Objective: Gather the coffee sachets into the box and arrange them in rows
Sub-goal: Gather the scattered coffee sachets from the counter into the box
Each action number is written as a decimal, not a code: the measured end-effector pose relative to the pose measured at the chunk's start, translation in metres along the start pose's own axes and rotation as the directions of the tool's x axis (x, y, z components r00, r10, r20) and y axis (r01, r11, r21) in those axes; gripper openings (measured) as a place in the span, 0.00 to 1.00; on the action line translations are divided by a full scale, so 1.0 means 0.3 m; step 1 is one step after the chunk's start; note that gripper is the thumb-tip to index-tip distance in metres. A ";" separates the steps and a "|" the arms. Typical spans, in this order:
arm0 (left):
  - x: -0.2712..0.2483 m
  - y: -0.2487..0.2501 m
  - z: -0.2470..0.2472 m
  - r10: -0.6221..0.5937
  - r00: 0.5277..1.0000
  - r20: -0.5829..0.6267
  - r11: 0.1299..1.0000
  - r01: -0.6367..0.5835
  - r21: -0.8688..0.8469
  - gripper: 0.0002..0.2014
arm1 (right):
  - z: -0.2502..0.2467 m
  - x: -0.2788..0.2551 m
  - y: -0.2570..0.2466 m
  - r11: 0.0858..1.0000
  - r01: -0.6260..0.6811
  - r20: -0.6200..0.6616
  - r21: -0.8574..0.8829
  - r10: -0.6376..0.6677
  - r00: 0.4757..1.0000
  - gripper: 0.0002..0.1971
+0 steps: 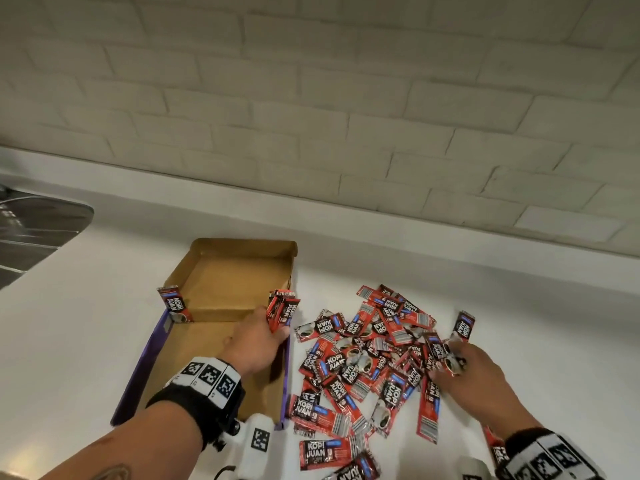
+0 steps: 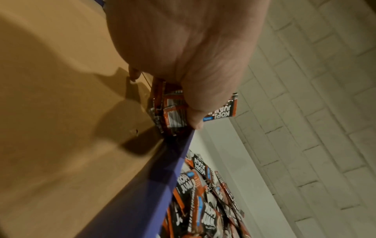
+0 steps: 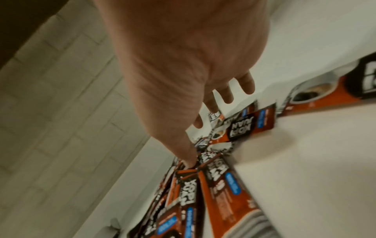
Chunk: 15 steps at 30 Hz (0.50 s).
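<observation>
- While the left hand point(image 1: 254, 344) reaches inside the box point(image 1: 221, 344), its fingers and thumb clasp a small bundle of sachets point(image 1: 282, 311) on edge against the right wall; I judge they are held upright so that a row can start there.
- At the opposite wall, well apart from those fingers, 1 lone sachet point(image 1: 175, 304) stands upright, probably marking the other end of that row.
- Seen from the left wrist, the thumb point(image 2: 195, 119) presses the bundle just above the box's purple rim point(image 2: 162, 177), with the packets stacked face to face.
- Over the loose pile point(image 1: 363, 362) on the counter point(image 1: 86, 323), the right hand point(image 1: 474, 372) lies with fingers spread and mostly straight, fingertips touching packets at the pile's right edge; nothing is clearly pinched, so it seems to be raking or choosing.
- From the right wrist, 1 fingertip point(image 3: 189, 162) digs between overlapping packets while the others hang free above them.
- Each packet is a flat, narrow rectangle of glossy red-and-black foil with crimped, serrated ends, likely slippery and quick to fan out.
- Inside, the box is plain matte brown cardboard, shallow with low walls, its floor mostly bare.
- Nearly all the sachets lie outside it, so the job looks barely begun.
</observation>
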<state>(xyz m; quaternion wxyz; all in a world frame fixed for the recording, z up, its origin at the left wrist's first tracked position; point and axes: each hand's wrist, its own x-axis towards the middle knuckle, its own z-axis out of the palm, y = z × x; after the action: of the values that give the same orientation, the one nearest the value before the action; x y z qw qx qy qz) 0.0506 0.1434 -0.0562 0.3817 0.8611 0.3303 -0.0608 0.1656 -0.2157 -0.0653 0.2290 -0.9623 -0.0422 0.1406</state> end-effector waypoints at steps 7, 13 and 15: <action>-0.006 -0.010 -0.021 -0.090 0.993 0.071 0.948 0.064 0.311 0.38 | 0.059 -0.005 0.031 0.984 0.011 0.052 -0.178 -0.002 0.999 0.54; -0.003 -0.027 -0.045 0.026 0.986 0.166 0.988 -0.051 0.147 0.30 | 0.058 0.009 0.044 0.987 0.015 0.086 -0.158 -0.002 0.996 0.54; -0.011 -0.019 -0.052 0.073 0.979 0.188 0.983 -0.102 0.151 0.25 | 0.062 0.016 0.053 0.989 0.015 0.096 -0.144 -0.001 0.995 0.56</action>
<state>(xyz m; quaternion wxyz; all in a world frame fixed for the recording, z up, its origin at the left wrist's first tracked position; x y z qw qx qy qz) 0.0422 0.1551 -0.0476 0.3425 0.8934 0.2499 -0.1487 0.1652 -0.2213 -0.0895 0.1570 -0.9683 -0.0669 0.1823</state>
